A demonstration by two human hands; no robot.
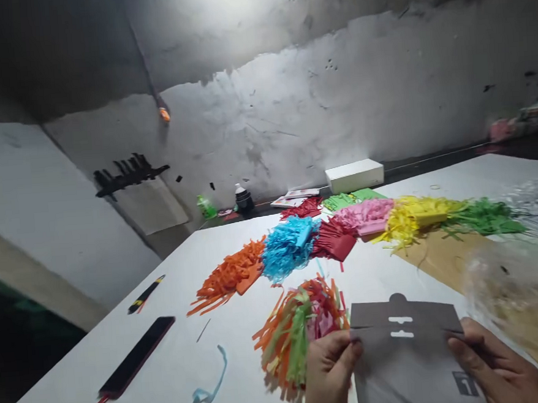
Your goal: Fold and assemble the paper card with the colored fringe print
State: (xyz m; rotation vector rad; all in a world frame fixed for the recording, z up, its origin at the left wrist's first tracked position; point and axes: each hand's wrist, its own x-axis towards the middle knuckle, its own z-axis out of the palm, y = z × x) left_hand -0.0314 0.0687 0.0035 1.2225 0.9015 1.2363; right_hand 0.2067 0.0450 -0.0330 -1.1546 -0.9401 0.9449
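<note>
A grey card sleeve [404, 364] with two hanger slots and a rounded tab at its top stands at the lower right, its bottom cut off by the frame. My left hand [331, 369] pinches its left edge near the top. On the opposite edge, my right hand [499, 360] grips it between thumb and fingers. A multicoloured paper tassel bunch [296, 331] lies just left of the card, partly behind my left hand.
Fringed paper bundles, including orange [232, 271], blue [290, 246] and yellow [417, 215], cross the white table [170, 374]. A phone [137, 358] and cutter [146, 294] lie left. Clear plastic [514, 282] lies right; a white box [354, 176] stands behind.
</note>
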